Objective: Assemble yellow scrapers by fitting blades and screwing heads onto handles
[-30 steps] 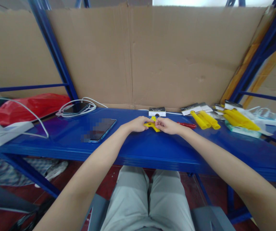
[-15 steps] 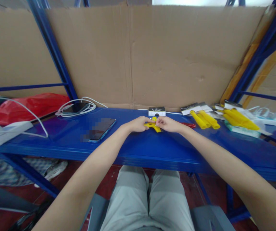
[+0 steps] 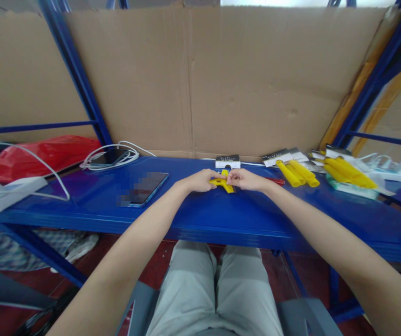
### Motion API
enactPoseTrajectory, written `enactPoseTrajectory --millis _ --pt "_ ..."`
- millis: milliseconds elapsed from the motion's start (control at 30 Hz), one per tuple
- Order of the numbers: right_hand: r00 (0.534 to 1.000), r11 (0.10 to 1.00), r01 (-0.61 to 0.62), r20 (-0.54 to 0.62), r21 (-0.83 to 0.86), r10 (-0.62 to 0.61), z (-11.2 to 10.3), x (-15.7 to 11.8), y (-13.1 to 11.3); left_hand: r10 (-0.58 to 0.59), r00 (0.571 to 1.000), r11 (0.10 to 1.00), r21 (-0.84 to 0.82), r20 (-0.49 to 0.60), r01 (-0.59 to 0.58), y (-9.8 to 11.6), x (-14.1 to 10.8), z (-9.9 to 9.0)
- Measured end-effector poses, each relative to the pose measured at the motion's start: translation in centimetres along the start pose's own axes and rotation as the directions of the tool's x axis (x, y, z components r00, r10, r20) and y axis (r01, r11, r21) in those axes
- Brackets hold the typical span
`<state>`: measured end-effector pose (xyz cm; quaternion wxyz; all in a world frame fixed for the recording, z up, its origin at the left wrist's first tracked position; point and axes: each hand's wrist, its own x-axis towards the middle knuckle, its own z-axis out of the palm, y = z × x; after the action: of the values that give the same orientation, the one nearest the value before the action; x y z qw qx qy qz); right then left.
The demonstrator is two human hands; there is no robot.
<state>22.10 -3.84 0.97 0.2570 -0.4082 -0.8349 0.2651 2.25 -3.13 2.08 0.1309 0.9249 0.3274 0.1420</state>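
On the blue table [image 3: 200, 214] lies a small yellow piece [image 3: 226, 185] with spread arms, between my two hands. My left hand [image 3: 200, 181] grips its left side, fingers closed on it. From the right, my right hand [image 3: 244, 180] pinches at its upper right part; whatever is between those fingertips is too small to make out. Just behind the yellow piece lies a black and white card [image 3: 227, 162]. A red tool [image 3: 274, 181] rests beside my right hand, partly hidden by it.
A phone [image 3: 148, 189] lies left of my hands, with coiled white cable [image 3: 111, 156] and a red bag [image 3: 43, 156] beyond. Yellow handles [image 3: 296, 174] and more yellow pieces [image 3: 349, 172] lie to the right. Cardboard [image 3: 193, 84] stands behind the table.
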Motion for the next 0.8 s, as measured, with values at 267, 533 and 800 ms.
enactPoseTrajectory --millis 267,533,800 --pt "0.999 0.999 0.011 0.035 -0.033 -0.01 -0.22 0.22 0.36 0.013 1.0 0.999 0.039 0.004 -0.013 -0.25 0.08 0.04" --pt "0.991 0.989 0.056 0.125 -0.134 -0.039 -0.76 0.43 0.41 0.067 0.998 0.997 0.049 0.009 -0.067 -0.43 0.22 0.19" --pt "0.993 0.984 0.006 0.113 -0.181 0.015 -0.62 0.29 -0.44 0.082 0.997 0.996 0.019 -0.008 -0.082 -0.67 0.21 0.23"
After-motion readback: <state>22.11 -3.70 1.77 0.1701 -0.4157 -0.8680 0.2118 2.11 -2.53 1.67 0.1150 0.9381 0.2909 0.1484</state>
